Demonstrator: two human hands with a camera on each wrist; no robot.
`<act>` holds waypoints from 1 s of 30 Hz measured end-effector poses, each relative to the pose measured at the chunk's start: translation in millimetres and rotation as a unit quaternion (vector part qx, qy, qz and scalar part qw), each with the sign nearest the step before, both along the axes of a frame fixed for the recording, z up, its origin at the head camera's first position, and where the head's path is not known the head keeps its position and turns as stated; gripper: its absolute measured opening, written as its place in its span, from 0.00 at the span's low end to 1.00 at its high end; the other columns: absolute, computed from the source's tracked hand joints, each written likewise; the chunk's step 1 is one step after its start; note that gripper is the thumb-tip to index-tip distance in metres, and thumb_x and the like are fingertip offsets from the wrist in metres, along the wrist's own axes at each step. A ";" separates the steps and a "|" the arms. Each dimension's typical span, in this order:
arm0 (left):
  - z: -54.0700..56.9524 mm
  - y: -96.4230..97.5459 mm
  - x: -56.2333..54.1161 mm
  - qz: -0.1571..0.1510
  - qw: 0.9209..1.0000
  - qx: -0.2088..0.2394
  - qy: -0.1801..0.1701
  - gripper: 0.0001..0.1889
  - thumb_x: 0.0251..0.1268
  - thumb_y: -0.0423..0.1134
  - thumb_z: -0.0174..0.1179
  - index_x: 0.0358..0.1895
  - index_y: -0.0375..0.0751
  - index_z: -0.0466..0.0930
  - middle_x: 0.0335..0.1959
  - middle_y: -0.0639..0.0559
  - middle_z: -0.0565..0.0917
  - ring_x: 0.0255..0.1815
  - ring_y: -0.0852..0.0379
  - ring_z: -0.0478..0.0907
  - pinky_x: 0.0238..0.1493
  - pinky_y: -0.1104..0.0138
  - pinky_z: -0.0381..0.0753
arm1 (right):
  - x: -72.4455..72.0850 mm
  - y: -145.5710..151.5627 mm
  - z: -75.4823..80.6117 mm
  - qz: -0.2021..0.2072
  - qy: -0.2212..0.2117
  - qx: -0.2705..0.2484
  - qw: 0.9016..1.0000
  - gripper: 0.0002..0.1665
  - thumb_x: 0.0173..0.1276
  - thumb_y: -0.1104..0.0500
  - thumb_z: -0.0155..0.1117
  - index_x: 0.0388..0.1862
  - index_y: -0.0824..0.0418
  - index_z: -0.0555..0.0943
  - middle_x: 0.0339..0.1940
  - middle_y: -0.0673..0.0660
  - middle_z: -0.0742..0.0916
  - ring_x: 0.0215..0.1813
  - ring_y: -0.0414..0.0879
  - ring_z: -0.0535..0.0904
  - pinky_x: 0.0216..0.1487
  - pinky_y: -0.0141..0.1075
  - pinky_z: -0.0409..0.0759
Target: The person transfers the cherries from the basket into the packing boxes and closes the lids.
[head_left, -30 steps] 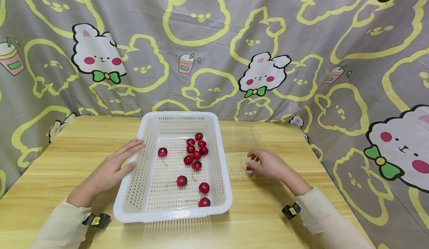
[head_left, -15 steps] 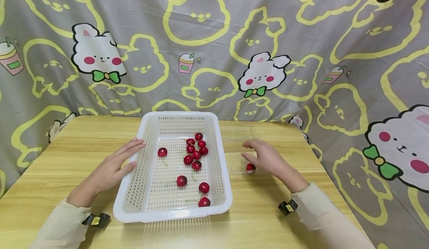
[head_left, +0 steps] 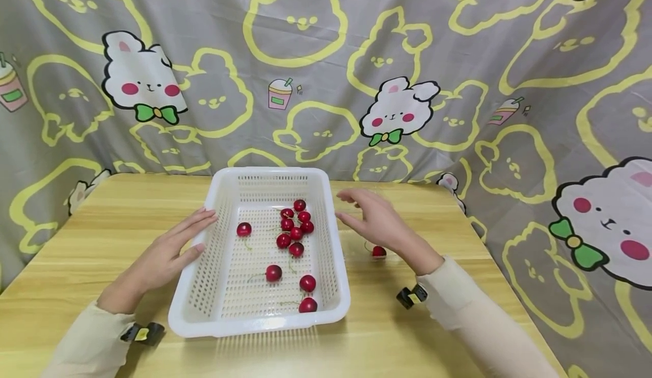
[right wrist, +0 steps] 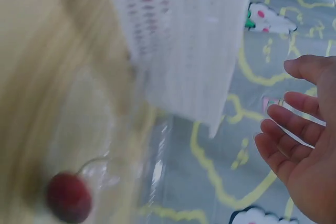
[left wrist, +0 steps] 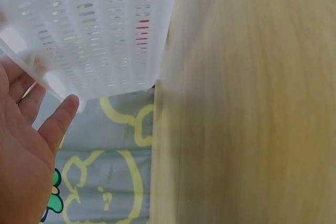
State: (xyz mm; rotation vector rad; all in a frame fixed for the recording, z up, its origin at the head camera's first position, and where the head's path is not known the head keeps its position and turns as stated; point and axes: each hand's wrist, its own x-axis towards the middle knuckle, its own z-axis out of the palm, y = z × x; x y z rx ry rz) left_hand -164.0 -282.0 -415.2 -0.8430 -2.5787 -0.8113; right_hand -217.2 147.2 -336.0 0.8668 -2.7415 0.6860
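The left hand [head_left: 165,256] lies at the left rim of the white basket [head_left: 257,328], fingers straight, gripping nothing; the right hand [head_left: 377,219], fingers loosely spread, holds nothing beside the right rim's far half; cherries [head_left: 296,233] lie inside, mostly right; a lone cherry [head_left: 378,251] sits outside, to the right, above the desk [head_left: 377,333]; for good handling, both hands should probably press evenly, keeping the basket level lest cherries roll.

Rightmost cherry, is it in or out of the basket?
Out: in the head view, the cherry lies outside the white basket, to its right.
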 end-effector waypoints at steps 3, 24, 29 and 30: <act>0.4 -0.1 -0.9 0.001 1.000 0.001 0.005 0.30 0.67 0.34 0.59 0.72 0.47 0.67 0.74 0.52 0.64 0.77 0.57 0.50 0.69 0.59 0.59 | -2.7 -16.5 11.9 0.019 0.004 -0.015 1.000 0.26 0.70 0.47 0.63 0.61 0.58 0.77 0.55 0.54 0.83 0.55 0.52 0.79 0.55 0.44 0.78; 0.8 -0.4 1.2 0.001 1.000 0.007 -0.001 0.30 0.66 0.34 0.58 0.72 0.47 0.67 0.74 0.52 0.64 0.77 0.56 0.51 0.64 0.42 0.64 | -32.6 -109.3 30.1 0.053 -0.144 -0.219 0.964 0.27 0.70 0.49 0.63 0.64 0.57 0.74 0.58 0.54 0.81 0.57 0.44 0.77 0.56 0.36 0.76; -1.3 -0.3 1.2 0.003 1.000 0.004 0.003 0.30 0.66 0.34 0.59 0.72 0.47 0.67 0.74 0.52 0.65 0.77 0.58 0.50 0.67 0.53 0.62 | -40.3 -126.9 16.2 0.029 -0.170 -0.219 0.960 0.26 0.70 0.48 0.63 0.63 0.57 0.75 0.58 0.55 0.81 0.56 0.44 0.77 0.54 0.36 0.76; -1.7 -0.1 1.0 0.004 1.000 0.002 0.003 0.30 0.66 0.34 0.59 0.72 0.47 0.67 0.74 0.52 0.65 0.77 0.58 0.50 0.67 0.53 0.62 | -41.6 -130.0 12.9 0.022 -0.174 -0.218 0.960 0.26 0.70 0.48 0.63 0.63 0.57 0.75 0.58 0.55 0.81 0.57 0.44 0.76 0.54 0.36 0.77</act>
